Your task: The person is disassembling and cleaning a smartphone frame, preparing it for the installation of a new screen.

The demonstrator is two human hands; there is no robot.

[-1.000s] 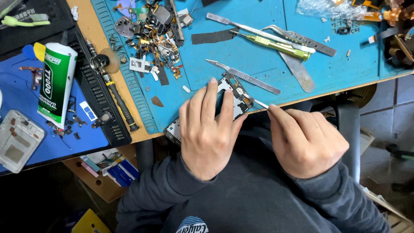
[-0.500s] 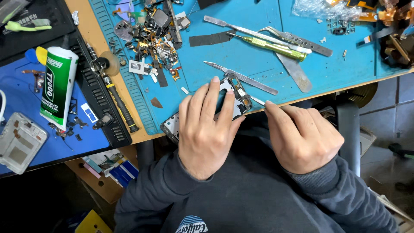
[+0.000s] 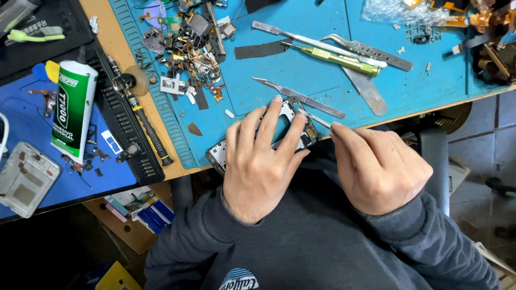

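Observation:
My left hand (image 3: 262, 164) lies flat over an opened phone frame (image 3: 293, 121) at the near edge of the blue work mat (image 3: 430, 80), fingers spread across it and pressing it down. My right hand (image 3: 376, 166) pinches a thin metal tool (image 3: 317, 119) whose tip reaches the frame's right end. Most of the phone frame is hidden under my left hand.
A scalpel (image 3: 301, 98), tweezers (image 3: 371, 51), a green-handled screwdriver (image 3: 336, 59) and a flat spatula (image 3: 368, 91) lie on the mat. A heap of small phone parts (image 3: 191, 48) sits at upper left. A glue tube (image 3: 72, 110), a black-handled screwdriver (image 3: 148, 131) and a silver phone housing (image 3: 24, 177) lie at left.
The view has shifted slightly. Both hands stay on the phone frame, with the tool tip still at its right end.

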